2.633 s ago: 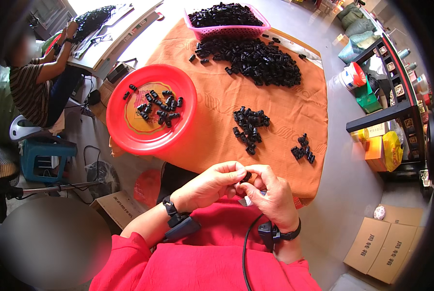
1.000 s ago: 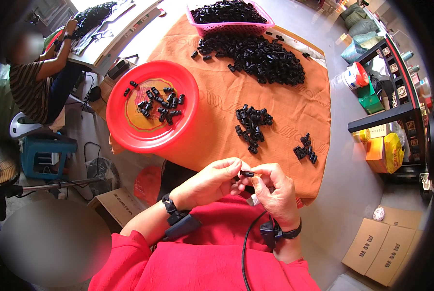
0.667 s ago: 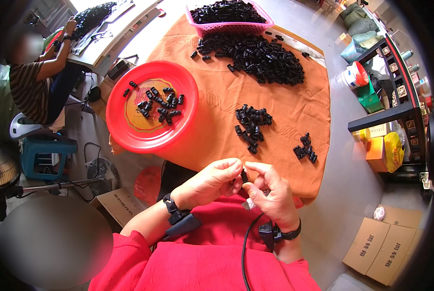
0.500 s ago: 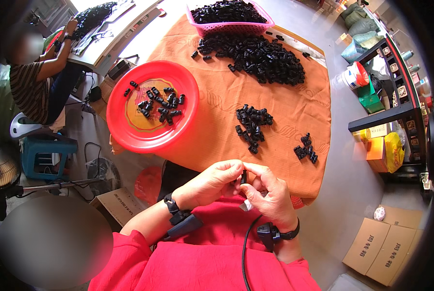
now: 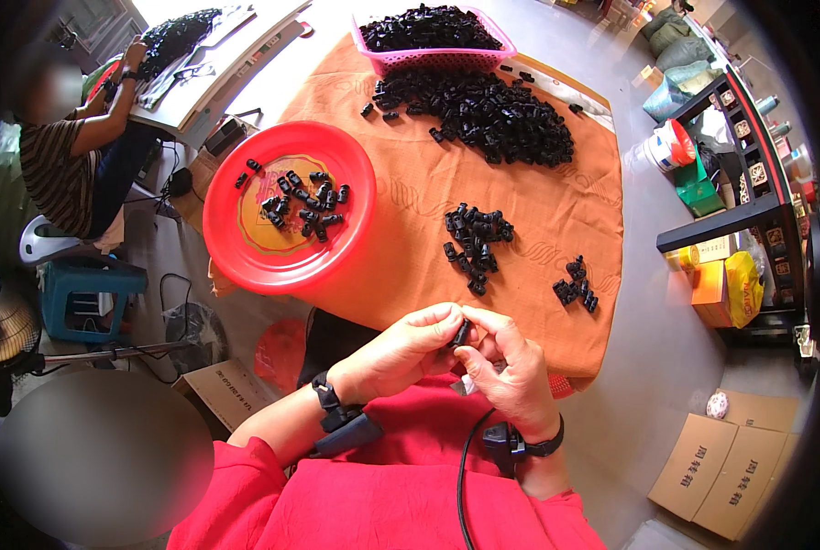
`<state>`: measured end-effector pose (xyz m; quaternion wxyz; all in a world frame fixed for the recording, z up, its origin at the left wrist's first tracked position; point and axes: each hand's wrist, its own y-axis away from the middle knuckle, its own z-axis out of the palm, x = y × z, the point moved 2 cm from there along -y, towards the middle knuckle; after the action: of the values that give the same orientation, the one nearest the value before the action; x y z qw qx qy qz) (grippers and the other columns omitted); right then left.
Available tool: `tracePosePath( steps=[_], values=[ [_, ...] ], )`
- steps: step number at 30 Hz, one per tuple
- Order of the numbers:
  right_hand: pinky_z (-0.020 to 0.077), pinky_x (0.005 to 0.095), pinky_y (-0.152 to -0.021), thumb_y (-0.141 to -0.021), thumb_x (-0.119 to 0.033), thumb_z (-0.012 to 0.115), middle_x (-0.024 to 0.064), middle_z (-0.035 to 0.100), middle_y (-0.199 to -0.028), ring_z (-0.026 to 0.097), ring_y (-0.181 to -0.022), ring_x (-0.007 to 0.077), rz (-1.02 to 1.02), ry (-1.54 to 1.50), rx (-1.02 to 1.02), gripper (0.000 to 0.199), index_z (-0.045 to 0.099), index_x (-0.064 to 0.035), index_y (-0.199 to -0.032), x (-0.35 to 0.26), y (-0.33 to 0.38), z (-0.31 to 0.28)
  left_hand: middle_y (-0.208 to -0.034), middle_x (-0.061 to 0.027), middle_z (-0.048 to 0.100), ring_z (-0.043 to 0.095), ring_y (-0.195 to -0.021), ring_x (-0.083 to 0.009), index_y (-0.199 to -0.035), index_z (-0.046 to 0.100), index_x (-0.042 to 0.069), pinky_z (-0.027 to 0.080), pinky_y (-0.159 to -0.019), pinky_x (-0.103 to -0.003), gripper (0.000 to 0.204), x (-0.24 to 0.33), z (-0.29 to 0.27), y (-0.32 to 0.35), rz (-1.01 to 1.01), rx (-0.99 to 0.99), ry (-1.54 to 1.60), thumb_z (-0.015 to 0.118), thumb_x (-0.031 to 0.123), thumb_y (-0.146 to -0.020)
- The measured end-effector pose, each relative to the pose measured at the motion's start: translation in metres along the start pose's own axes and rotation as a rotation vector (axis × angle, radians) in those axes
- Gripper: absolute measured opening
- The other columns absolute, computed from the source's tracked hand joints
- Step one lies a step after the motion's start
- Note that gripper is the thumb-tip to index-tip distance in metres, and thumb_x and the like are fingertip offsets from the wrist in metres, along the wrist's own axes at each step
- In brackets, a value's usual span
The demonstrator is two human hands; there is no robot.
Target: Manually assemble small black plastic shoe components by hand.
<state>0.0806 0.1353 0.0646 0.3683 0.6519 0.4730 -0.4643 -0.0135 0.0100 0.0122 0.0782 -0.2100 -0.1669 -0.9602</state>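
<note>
My left hand (image 5: 401, 353) and my right hand (image 5: 511, 371) meet just in front of my chest, below the near edge of the orange-covered table (image 5: 538, 197). Both pinch one small black plastic part (image 5: 462, 332) between their fingertips. Each wrist carries a black strap, and a cable runs down from the right one. On the cloth just beyond my hands lie a small pile of black parts (image 5: 474, 240) and a smaller cluster (image 5: 577, 286) to its right.
A red round tray (image 5: 245, 261) holding several black parts overhangs the table's left side. A big heap of parts (image 5: 488, 110) and a pink basket (image 5: 435, 57) lie at the far end. A person in a striped shirt (image 5: 61, 170) works at the left. Cardboard boxes (image 5: 731, 463) stand lower right.
My hands have stayed together in front of my chest, with the fingers shifting slightly around the black part. The view has drifted a little; nothing on the table has moved.
</note>
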Motion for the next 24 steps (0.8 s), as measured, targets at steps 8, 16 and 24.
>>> tracePosePath(
  steps=[8,16,24],
  values=[
    [0.0510,0.0305,-0.058,-0.099,-0.015,0.055,0.0079,0.064,-0.069,0.067,-0.063,0.0163,0.073,0.142,0.199,0.020,0.061,-0.0033,-0.114,0.009,-0.006,-0.006,-0.085,0.0043,0.057,0.052,-0.073,-0.0047,-0.103,0.057,0.011,0.039,-0.061,-0.019,0.026,0.000,0.002,-0.002,0.023,0.073,-0.128,0.052,0.037,-0.102],
    [0.0494,0.0434,-0.056,-0.092,-0.008,0.057,0.0149,0.064,-0.067,0.064,-0.062,0.0334,-0.075,0.479,0.298,0.024,0.061,-0.0033,-0.115,0.008,-0.013,0.008,-0.083,0.0028,0.056,0.051,-0.071,-0.0055,-0.100,0.055,0.011,0.038,-0.060,-0.020,0.024,-0.008,0.001,-0.004,0.084,0.126,-0.177,0.046,0.033,-0.105],
    [0.0502,0.0438,-0.058,-0.092,-0.009,0.058,0.0159,0.064,-0.069,0.065,-0.064,0.0337,-0.116,0.536,0.344,0.024,0.060,-0.0031,-0.115,0.006,-0.014,0.011,-0.082,0.0026,0.055,0.049,-0.069,-0.0062,-0.100,0.054,0.012,0.037,-0.061,-0.021,0.023,-0.007,0.001,-0.002,0.091,0.155,-0.217,0.046,0.032,-0.105]
  ],
)
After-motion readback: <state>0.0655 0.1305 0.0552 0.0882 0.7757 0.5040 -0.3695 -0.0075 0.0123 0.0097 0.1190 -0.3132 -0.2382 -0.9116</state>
